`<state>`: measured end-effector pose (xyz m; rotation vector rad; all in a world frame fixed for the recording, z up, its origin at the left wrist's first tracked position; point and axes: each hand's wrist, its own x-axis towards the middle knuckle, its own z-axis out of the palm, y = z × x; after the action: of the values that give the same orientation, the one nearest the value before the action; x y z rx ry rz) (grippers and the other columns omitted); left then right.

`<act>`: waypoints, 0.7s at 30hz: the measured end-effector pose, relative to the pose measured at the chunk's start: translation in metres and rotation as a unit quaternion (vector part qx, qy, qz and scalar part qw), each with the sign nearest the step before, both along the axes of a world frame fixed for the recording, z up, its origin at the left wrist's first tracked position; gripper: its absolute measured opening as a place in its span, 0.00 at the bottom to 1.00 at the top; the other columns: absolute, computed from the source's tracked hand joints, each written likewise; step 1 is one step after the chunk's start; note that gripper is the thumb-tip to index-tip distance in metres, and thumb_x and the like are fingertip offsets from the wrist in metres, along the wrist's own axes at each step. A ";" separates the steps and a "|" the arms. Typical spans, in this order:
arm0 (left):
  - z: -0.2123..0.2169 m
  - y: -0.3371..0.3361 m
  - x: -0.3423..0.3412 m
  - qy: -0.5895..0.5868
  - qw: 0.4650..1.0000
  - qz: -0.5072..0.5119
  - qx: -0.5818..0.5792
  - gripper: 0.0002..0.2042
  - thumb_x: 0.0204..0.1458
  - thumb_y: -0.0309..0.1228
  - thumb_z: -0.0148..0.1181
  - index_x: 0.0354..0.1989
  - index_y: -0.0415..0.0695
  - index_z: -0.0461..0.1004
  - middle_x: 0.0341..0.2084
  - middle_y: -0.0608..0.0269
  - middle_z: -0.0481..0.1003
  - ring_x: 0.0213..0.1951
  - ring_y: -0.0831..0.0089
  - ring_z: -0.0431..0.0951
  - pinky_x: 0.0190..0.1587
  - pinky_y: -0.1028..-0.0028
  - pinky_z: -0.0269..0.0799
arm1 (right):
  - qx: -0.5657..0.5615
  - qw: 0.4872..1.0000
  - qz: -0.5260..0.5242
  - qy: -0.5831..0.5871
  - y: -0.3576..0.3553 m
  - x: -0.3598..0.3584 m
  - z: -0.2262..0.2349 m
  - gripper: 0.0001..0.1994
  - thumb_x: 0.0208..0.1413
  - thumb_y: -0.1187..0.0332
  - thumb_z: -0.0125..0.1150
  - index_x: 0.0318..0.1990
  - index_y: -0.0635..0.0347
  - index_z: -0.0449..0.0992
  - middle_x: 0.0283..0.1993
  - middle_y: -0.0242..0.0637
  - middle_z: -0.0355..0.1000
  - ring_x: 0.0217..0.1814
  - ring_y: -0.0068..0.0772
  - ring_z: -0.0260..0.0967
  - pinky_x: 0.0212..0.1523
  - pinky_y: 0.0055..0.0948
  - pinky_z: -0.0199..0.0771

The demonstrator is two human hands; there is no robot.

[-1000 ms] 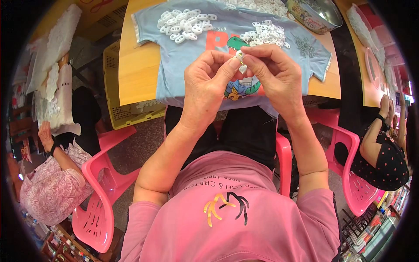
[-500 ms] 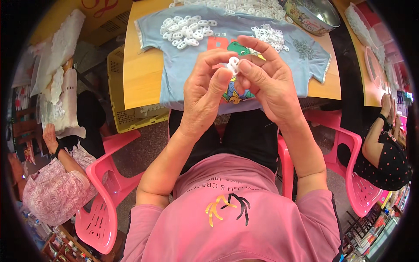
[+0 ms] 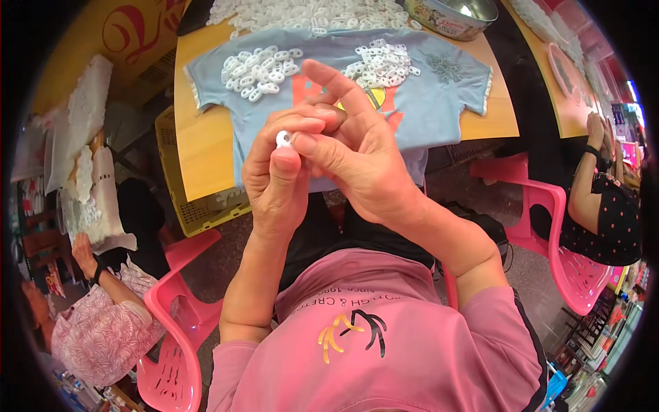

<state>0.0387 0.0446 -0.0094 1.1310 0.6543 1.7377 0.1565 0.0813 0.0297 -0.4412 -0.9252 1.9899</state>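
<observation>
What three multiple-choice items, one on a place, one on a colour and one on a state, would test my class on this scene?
1. Where do the loose white rings lie?
A. on the blue shirt
B. on the floor
C. in the yellow crate

2. What colour are the chairs?
A. green
B. pink
C. black

3. How is the small white ring held?
A. flat on the table
B. in the left hand only
C. pinched between both hands

Answers:
1 A: two heaps of white rings rest on the blue shirt.
2 B: the chairs are pink.
3 C: the left hand and right hand meet at the small white ring.
</observation>
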 end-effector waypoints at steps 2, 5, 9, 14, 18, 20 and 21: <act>0.001 0.001 0.001 -0.011 1.000 -0.001 -0.006 0.20 0.63 0.45 0.50 0.48 0.38 0.72 0.47 0.53 0.73 0.55 0.61 0.70 0.51 0.70 0.69 | 0.000 1.000 -0.008 0.013 -0.002 -0.002 0.002 0.34 0.58 0.78 0.59 0.69 0.57 0.49 0.44 0.32 0.67 0.43 0.20 0.68 0.42 0.20 0.71; 0.003 0.003 0.005 -0.021 1.000 0.008 0.010 0.19 0.63 0.44 0.50 0.48 0.38 0.72 0.47 0.54 0.73 0.54 0.59 0.70 0.57 0.65 0.65 | -0.013 0.999 -0.020 0.025 -0.006 -0.006 0.001 0.33 0.59 0.78 0.58 0.69 0.57 0.50 0.44 0.32 0.67 0.47 0.21 0.68 0.47 0.22 0.71; 0.002 0.007 0.005 -0.011 0.999 0.015 0.033 0.19 0.63 0.44 0.49 0.48 0.38 0.72 0.46 0.53 0.74 0.55 0.60 0.70 0.58 0.63 0.64 | 0.044 0.995 -0.085 0.020 -0.010 -0.013 -0.003 0.31 0.60 0.78 0.57 0.68 0.58 0.51 0.46 0.33 0.68 0.48 0.22 0.68 0.49 0.24 0.71; 0.015 0.002 -0.016 0.025 0.995 0.085 -0.040 0.18 0.65 0.38 0.47 0.51 0.35 0.70 0.49 0.50 0.73 0.52 0.63 0.72 0.56 0.65 0.66 | 0.107 0.990 0.008 -0.092 -0.003 0.003 0.005 0.27 0.63 0.73 0.55 0.68 0.60 0.54 0.45 0.35 0.72 0.45 0.21 0.69 0.44 0.22 0.73; 0.023 -0.006 -0.094 0.057 0.981 0.183 -0.029 0.17 0.63 0.28 0.49 0.57 0.33 0.67 0.41 0.57 0.76 0.41 0.72 0.76 0.46 0.73 0.72 | 0.224 0.926 -0.070 -0.296 0.024 0.040 -0.003 0.17 0.62 0.74 0.55 0.58 0.62 0.69 0.43 0.33 0.74 0.43 0.17 0.69 0.42 0.20 0.73; 0.022 -0.018 -0.130 0.074 0.962 0.254 -0.060 0.15 0.63 0.27 0.49 0.56 0.33 0.67 0.37 0.61 0.74 0.36 0.75 0.73 0.44 0.76 0.70 | 0.313 0.859 -0.182 -0.363 0.049 0.070 -0.013 0.09 0.60 0.74 0.59 0.46 0.65 0.76 0.39 0.30 0.75 0.37 0.15 0.70 0.40 0.18 0.72; 0.015 -0.027 -0.154 0.094 0.949 0.286 -0.089 0.15 0.63 0.27 0.50 0.55 0.33 0.68 0.36 0.62 0.74 0.35 0.77 0.71 0.43 0.77 0.69 | 0.342 0.808 -0.216 -0.428 0.063 0.089 -0.017 0.07 0.58 0.73 0.61 0.43 0.65 0.77 0.37 0.28 0.75 0.36 0.13 0.68 0.37 0.16 0.70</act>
<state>-0.1149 0.0179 0.0056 1.0471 1.3344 2.0035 0.2454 0.1440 0.0124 -1.0418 -1.8066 0.8717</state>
